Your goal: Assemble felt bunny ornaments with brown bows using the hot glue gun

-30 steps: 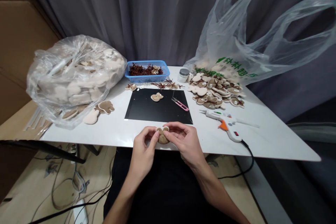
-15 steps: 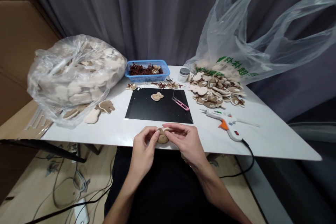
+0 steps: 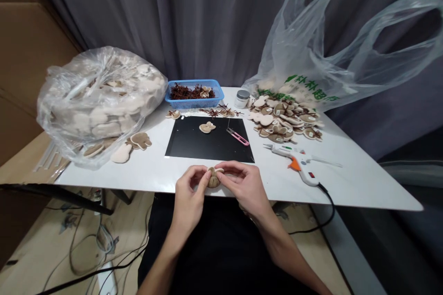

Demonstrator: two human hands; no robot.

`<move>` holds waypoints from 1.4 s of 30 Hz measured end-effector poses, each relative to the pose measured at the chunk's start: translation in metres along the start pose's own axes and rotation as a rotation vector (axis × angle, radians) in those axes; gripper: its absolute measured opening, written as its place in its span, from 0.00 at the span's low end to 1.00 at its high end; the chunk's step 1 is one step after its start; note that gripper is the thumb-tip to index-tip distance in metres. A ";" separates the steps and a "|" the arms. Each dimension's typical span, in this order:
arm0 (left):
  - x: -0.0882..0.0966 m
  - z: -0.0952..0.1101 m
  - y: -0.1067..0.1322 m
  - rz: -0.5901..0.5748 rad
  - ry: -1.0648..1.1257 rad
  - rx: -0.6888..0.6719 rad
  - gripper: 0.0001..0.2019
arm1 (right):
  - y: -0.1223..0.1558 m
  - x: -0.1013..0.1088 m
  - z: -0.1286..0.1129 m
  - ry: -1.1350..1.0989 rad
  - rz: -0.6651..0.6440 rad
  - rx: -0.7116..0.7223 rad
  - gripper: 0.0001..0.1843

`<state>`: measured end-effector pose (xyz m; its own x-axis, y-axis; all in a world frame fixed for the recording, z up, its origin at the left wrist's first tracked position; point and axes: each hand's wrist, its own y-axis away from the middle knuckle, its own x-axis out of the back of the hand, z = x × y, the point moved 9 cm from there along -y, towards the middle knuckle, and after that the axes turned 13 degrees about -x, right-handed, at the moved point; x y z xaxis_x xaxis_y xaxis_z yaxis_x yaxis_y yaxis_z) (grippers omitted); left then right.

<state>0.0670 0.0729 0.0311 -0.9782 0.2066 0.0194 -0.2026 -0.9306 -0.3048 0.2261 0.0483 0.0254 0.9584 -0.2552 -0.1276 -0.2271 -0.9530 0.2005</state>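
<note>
Plush piece (image 3: 213,181), brown with pale edging: at near edge of tabletop (image 3: 148,173), held between left hand (image 3: 190,191) and right hand (image 3: 248,189). Each pinches its upper part between thumb and fingers; cannot tell whether it touches the tabletop. Black mat (image 3: 194,144) lies just beyond, bearing a small cream-and-brown figure (image 3: 207,127) and, toward its right side, pink snips (image 3: 238,137). Glue gun (image 3: 306,170) lies right of the mat, orange trigger (image 3: 294,164) toward the left, near a heap of similar figures (image 3: 285,122). Blue basket (image 3: 195,103) of dark brown bows (image 3: 183,92) stands behind the mat.
</note>
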 end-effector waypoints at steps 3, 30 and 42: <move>-0.004 0.002 0.000 -0.034 0.024 -0.018 0.12 | -0.001 0.005 -0.004 -0.003 0.025 0.025 0.16; 0.007 0.006 0.003 0.076 -0.157 -0.102 0.07 | -0.008 0.000 0.008 -0.026 -0.023 -0.043 0.23; 0.001 0.007 0.006 0.032 -0.243 -0.155 0.05 | -0.004 -0.002 0.009 -0.009 0.036 -0.049 0.17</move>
<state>0.0645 0.0655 0.0356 -0.9699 0.0816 0.2294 -0.1802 -0.8742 -0.4508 0.2235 0.0508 0.0159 0.9481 -0.2909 -0.1283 -0.2525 -0.9342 0.2520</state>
